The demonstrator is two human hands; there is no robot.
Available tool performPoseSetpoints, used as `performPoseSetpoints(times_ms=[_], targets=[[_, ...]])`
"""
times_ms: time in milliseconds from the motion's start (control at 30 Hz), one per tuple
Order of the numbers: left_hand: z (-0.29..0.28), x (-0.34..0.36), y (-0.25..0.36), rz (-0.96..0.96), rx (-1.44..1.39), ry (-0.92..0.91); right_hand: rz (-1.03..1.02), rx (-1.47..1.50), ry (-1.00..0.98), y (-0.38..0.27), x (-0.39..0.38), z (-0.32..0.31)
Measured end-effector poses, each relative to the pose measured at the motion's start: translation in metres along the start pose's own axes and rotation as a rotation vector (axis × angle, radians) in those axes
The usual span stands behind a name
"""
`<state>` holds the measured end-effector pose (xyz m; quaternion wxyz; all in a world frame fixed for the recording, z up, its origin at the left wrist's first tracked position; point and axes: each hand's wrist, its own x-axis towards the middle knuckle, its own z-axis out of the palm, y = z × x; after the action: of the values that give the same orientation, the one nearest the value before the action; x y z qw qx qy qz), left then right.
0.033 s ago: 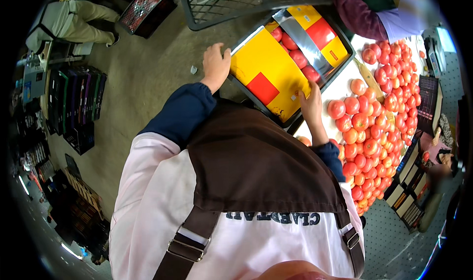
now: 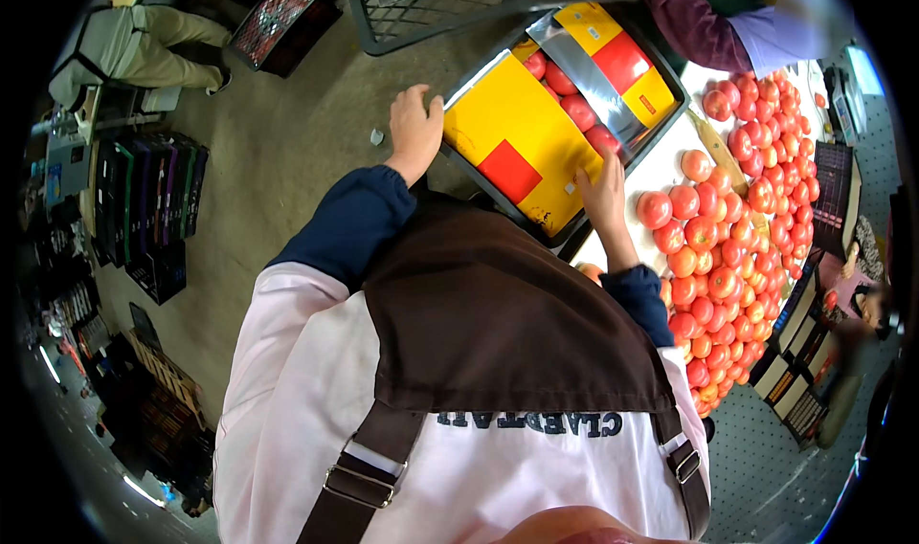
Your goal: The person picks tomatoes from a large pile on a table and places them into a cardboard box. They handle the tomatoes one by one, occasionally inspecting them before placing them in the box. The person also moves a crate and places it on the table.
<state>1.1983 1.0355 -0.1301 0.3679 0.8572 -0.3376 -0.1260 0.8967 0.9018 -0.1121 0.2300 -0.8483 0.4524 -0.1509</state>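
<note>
A yellow cardboard flap (image 2: 517, 113) with a red square lies over part of a dark plastic crate (image 2: 670, 113) in front of me. Beyond it is a second yellow-and-red flap (image 2: 661, 99) with a shiny silver band (image 2: 574, 51). Red tomatoes (image 2: 577, 111) show in the gap between the two flaps. My left hand (image 2: 414, 133) is at the crate's left side, beside the flap's edge, with fingers apart. At the flap's near right corner is my right hand (image 2: 603, 199), its thumb on the yellow card and its fingers spread toward the crate rim.
Many loose tomatoes (image 2: 723, 286) cover the white table on the right, around a wooden strip (image 2: 718, 147). Another black crate (image 2: 369, 37) stands at the far side. A co-worker's sleeve (image 2: 684, 18) is at the far right. Stacked crates (image 2: 148, 195) stand on the left.
</note>
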Motion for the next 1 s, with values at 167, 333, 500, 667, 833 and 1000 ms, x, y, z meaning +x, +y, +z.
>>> performPoseSetpoints(times_ms=[167,333,500,667,833,1000], targets=[[-0.036,-0.006,0.015,0.052,-0.120,0.032,-0.047,-0.255,-0.104,0.009,0.036,0.009],[-0.082,0.001,0.034,-0.005,-0.365,0.089,0.131,0.096,-0.478,-0.025,0.055,-0.053],[-0.136,0.028,0.069,-0.069,-0.627,-0.019,-0.325,0.422,-0.641,-0.093,-0.022,-0.089],[-0.145,0.068,0.071,-0.119,-0.567,-0.500,0.010,0.665,-0.888,-0.115,-0.068,-0.044],[-0.085,0.073,0.051,0.132,-0.074,-0.746,-0.141,0.628,-0.729,-0.105,-0.111,0.021],[-0.033,0.033,0.026,0.301,0.271,-0.551,-0.204,0.117,-0.413,-0.110,-0.138,0.070]])
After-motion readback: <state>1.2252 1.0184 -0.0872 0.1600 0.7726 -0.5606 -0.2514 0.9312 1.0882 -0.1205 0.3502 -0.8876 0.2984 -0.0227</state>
